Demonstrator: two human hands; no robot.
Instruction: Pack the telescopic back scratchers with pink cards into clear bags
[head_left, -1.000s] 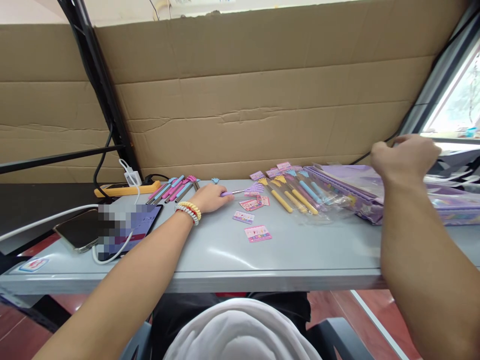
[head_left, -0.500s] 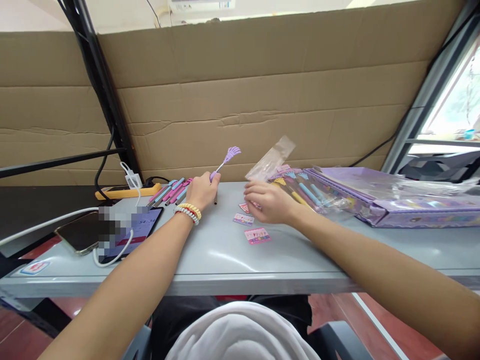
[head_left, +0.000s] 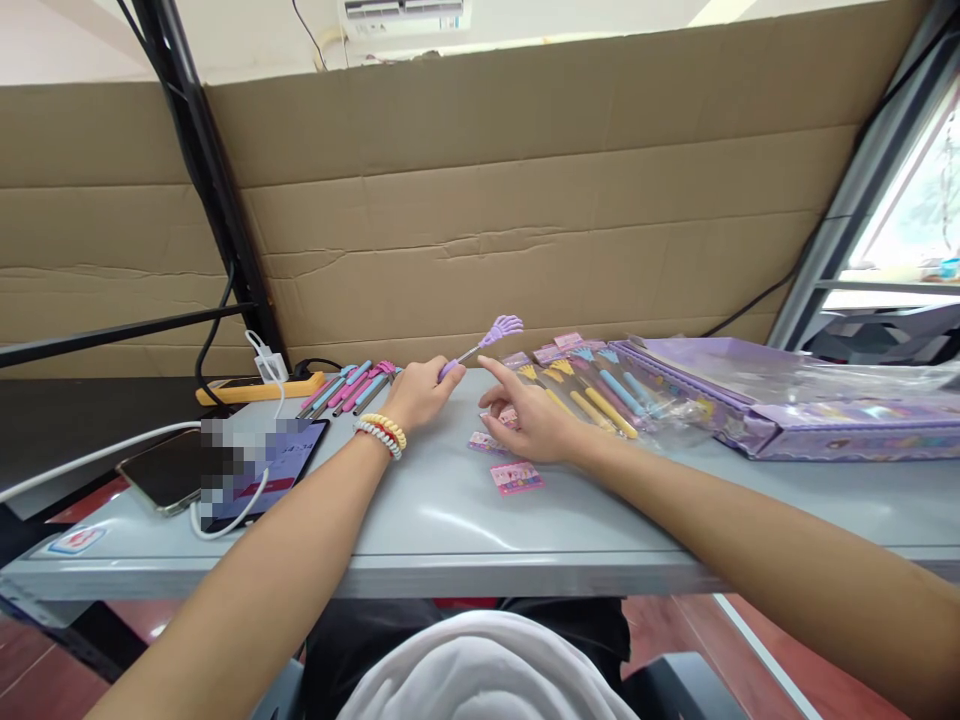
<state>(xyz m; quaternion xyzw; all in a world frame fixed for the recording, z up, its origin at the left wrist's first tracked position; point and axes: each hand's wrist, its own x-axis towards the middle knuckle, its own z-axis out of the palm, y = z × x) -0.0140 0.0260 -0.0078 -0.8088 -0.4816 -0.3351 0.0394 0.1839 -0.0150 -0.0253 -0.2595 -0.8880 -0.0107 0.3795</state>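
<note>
- Backed by folded brown cardboard [head_left: 525, 250] behind the purple box [head_left: 855, 438], and set out along a grey tabletop [head_left: 435, 515] reaching leftward from it.
- Left of the purple box, with the left hand [head_left: 424, 393]: curled snugly around the handle of a lilac hand-headed back scratcher [head_left: 492, 336], leaving its head bare and tilted up, probably for unobstructed access to that end.
- Nearer the box, with the right hand [head_left: 538, 420]: half open, index finger extended towards the lilac head, nothing visibly gripped; impossible to tell whether touching the pink printed cards [head_left: 517, 477] below.
- Just left of the box: yellow-handled back scratchers [head_left: 611, 410] and blue-handled ones [head_left: 621, 390] in clear sleeves, laid side by side, seemingly for order.
- Farther left of the box: pink and blue back scratchers [head_left: 349, 388] bunched together.
- Farthest left of the box: a phone [head_left: 163, 472] and tablet [head_left: 274, 480], probably kept near the white charger [head_left: 268, 364] for its cable.
</note>
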